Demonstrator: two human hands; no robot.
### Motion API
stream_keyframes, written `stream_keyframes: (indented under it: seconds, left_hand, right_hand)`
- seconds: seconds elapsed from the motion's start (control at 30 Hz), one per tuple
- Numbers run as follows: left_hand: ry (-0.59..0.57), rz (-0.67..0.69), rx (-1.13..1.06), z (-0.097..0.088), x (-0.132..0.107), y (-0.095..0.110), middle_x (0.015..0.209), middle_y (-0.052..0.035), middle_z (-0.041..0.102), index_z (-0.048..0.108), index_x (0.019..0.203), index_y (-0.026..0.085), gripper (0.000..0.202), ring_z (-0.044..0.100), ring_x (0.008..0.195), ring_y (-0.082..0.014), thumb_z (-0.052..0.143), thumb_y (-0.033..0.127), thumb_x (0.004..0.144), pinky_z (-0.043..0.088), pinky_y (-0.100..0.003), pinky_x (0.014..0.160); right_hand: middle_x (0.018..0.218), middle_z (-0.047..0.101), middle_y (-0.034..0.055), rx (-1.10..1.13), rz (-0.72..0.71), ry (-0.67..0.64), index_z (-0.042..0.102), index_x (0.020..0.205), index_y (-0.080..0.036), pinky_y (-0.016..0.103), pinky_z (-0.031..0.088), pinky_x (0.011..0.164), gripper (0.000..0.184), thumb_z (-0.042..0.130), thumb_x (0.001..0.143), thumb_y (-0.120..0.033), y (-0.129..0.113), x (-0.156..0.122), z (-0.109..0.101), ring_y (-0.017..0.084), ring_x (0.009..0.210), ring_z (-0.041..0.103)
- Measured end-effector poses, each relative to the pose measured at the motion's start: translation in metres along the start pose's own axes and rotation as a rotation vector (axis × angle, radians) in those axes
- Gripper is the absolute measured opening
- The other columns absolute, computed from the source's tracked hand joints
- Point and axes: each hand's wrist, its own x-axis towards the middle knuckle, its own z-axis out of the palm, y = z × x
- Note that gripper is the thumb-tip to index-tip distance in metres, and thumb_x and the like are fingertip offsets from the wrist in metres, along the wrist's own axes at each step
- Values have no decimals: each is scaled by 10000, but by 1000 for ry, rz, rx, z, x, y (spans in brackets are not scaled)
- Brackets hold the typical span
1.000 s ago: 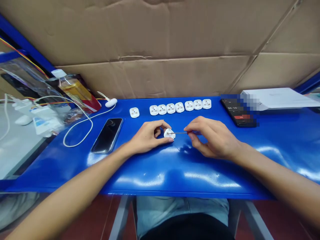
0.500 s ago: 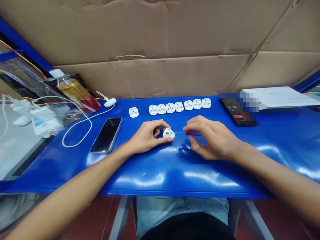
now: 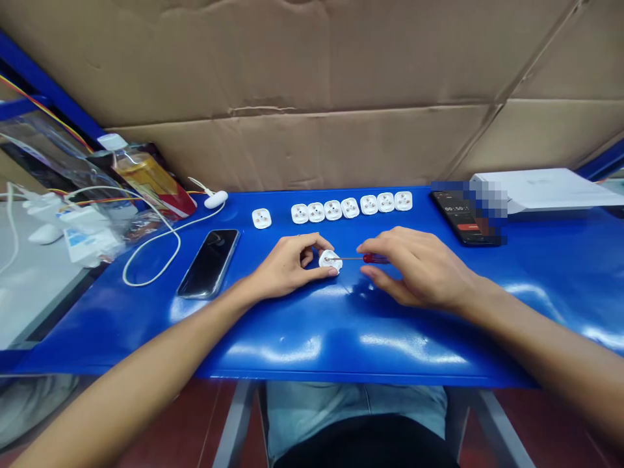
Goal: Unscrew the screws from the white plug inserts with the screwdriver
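My left hand (image 3: 288, 265) pinches a small white round plug part (image 3: 330, 261) against the blue table (image 3: 316, 325), thumb and fingers closed around it. My right hand (image 3: 419, 268) grips a thin screwdriver (image 3: 359, 259) with a red handle; its metal tip meets the white part. Both hands rest on the table's middle.
A row of several white plug parts (image 3: 351, 208) lies behind the hands, one more (image 3: 262, 218) apart at the left. A black phone (image 3: 209, 262) and white cable (image 3: 156, 250) lie left, another phone (image 3: 463, 218) and a white box (image 3: 546, 190) right. A bottle (image 3: 146, 177) lies far left. Cardboard forms the back wall.
My right hand's fingers have shifted on the screwdriver, showing more of its red handle. My left hand and the white part stay put.
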Motion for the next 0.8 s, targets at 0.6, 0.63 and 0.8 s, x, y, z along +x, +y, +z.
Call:
stream_keyframes:
  seconds: [0.6,0.63,0.8]
  left_hand:
    - [24,64,58,-7,1,2,969,-14,656,737,1268,230,538,538,768,-144,874,519,835,442,-281,725]
    - [15,73,56,-8,0,2,960,-13,653,735,1274,231,548,541,777,-148,878,520,831,443,-285,734]
    - [18,86,41,-13,1,2,969,-23,670,732,1273,219,564,560,796,-159,898,503,814,455,-304,753]
  right_hand:
    - [877,786,43,-58,21,47,635,1148,-165,323,506,647,164,559,1006,-133,0,-2,2,189,684,693]
    - [877,786,41,-55,25,45,636,1148,-167,322,509,648,164,556,1008,-135,0,-2,2,190,688,695]
    - [860,779,65,-15,-19,27,645,1133,-139,322,532,650,142,564,1016,-142,0,-1,3,200,707,702]
